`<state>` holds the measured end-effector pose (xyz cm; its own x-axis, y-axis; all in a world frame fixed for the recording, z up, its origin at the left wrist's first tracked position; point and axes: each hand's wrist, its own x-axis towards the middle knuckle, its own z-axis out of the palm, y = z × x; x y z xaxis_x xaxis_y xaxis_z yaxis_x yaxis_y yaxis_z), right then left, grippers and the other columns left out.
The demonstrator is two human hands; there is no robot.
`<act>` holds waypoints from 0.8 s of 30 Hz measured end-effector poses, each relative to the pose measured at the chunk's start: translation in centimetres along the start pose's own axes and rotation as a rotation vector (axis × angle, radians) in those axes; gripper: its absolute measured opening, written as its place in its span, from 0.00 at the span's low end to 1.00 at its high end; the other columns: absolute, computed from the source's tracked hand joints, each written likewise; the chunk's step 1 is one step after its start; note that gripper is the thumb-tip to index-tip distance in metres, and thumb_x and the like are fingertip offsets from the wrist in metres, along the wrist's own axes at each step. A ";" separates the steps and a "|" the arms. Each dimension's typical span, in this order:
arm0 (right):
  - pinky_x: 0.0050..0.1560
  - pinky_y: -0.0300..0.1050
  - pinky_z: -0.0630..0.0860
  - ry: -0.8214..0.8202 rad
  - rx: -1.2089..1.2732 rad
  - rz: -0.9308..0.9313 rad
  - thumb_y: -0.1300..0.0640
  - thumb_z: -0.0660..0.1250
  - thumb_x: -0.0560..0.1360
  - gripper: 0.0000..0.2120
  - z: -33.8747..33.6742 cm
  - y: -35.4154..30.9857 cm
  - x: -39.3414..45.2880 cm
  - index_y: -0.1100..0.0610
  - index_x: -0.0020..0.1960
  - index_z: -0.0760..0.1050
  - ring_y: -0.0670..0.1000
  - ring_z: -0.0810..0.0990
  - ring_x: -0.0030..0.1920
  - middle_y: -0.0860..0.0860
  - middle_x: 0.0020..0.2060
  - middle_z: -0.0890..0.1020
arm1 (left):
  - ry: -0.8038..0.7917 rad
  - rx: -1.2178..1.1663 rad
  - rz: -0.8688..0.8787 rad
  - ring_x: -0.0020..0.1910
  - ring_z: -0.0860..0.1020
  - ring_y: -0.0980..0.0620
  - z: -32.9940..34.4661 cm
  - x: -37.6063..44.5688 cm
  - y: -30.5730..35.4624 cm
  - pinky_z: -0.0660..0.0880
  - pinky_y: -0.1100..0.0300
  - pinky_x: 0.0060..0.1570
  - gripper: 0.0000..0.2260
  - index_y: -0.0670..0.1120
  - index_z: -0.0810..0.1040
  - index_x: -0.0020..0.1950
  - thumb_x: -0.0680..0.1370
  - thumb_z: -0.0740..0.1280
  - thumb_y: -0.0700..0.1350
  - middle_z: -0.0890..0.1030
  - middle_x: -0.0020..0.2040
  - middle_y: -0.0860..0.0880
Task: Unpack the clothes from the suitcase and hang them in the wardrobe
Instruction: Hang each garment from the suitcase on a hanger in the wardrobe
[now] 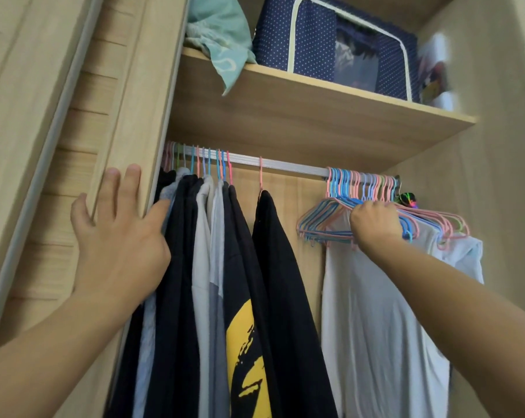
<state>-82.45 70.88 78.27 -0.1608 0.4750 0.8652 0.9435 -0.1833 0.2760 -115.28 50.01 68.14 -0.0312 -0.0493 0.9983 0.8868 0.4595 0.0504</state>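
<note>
A metal rail runs across the open wardrobe. On its left hang several dark and grey garments, one with a yellow print; a black top hangs apart from them. At the rail's right end is a bunch of empty pink and blue hangers over a white shirt. My right hand grips into that bunch of hangers. Fingers spread, my left hand rests flat on the wardrobe's wooden side panel, its thumb touching the leftmost clothes. The suitcase is out of view.
Above the rail a wooden shelf holds a teal cloth, a navy dotted storage bag and some white items at the right. A sliding door stands at the left. The rail is bare between the black top and the hangers.
</note>
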 end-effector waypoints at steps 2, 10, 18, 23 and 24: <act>0.52 0.50 0.76 -0.031 0.143 0.023 0.60 0.63 0.78 0.14 -0.4 -0.2 0.5 0.59 0.62 0.75 0.58 0.81 0.57 0.56 0.57 0.82 | 0.006 0.002 -0.005 0.79 0.55 0.35 0.1 0.0 0.0 0.55 0.32 0.70 0.23 0.44 0.81 0.62 0.69 0.59 0.42 0.58 0.80 0.37; 0.41 0.50 0.69 0.066 0.465 0.104 0.67 0.60 0.76 0.12 -2.0 -1.9 1.2 0.64 0.59 0.70 0.64 0.82 0.52 0.61 0.52 0.82 | 0.042 0.005 0.000 0.79 0.56 0.35 0.5 -0.1 -0.2 0.55 0.33 0.70 0.21 0.43 0.82 0.59 0.69 0.60 0.41 0.59 0.80 0.37; 0.42 0.54 0.73 0.185 0.531 0.139 0.66 0.62 0.75 0.10 -0.5 2.0 -4.3 0.64 0.56 0.71 0.67 0.81 0.49 0.65 0.48 0.81 | 0.007 -0.006 0.024 0.78 0.53 0.31 0.3 -0.3 -0.1 0.55 0.28 0.68 0.10 0.39 0.78 0.54 0.75 0.64 0.39 0.55 0.80 0.35; 0.41 0.56 0.77 0.078 0.967 0.226 0.47 0.52 0.80 0.14 2.2 7.7 -15.6 0.54 0.51 0.71 0.65 0.82 0.39 0.59 0.38 0.82 | -0.223 -0.283 -0.243 0.66 0.67 0.22 -3.7 -1.9 3.6 0.67 0.25 0.62 0.24 0.53 0.66 0.71 0.74 0.64 0.46 0.67 0.70 0.31; 0.40 0.56 0.79 0.042 1.059 0.247 0.45 0.51 0.80 0.14 2.9 9.3 -19.0 0.53 0.48 0.71 0.61 0.83 0.36 0.54 0.35 0.83 | -0.199 -0.406 -0.222 0.65 0.70 0.25 -5.0 -2.9 5.8 0.69 0.31 0.64 0.26 0.55 0.64 0.73 0.74 0.60 0.49 0.70 0.68 0.32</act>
<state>-69.78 62.69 63.18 0.0766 0.4930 0.8667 0.7186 0.5753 -0.3908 -107.72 48.37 65.40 -0.2920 0.0819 0.9529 0.9553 0.0731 0.2865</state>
